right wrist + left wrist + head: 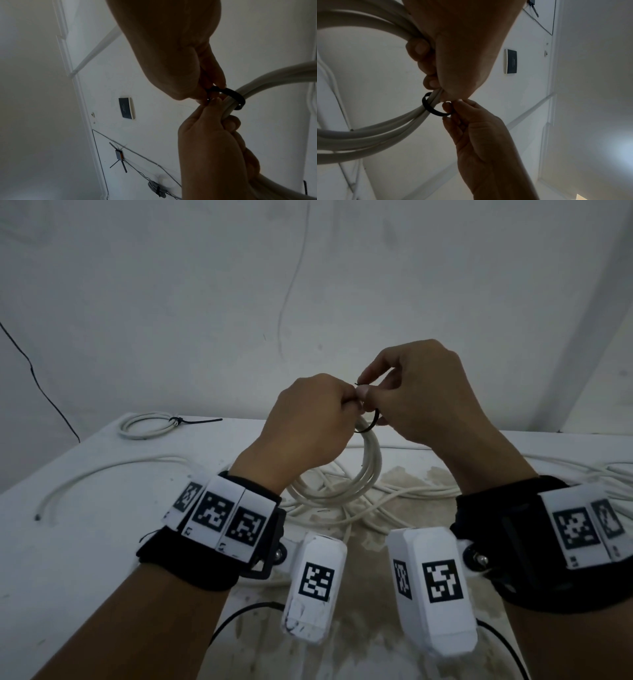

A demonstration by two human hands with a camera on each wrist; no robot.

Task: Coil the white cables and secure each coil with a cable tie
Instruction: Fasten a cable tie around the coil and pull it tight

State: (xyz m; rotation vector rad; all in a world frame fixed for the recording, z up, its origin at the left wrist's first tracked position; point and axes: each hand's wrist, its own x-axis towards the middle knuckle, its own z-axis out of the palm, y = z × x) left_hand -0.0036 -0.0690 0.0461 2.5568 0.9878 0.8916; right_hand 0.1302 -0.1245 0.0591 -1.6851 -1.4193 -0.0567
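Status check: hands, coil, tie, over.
Left hand grips coil. Right hand pinches black tie, looped loosely round strands. Nothing blocking.

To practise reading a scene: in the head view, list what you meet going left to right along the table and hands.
Tied cable coil → left hand → black cable tie → right hand → loose white cables.
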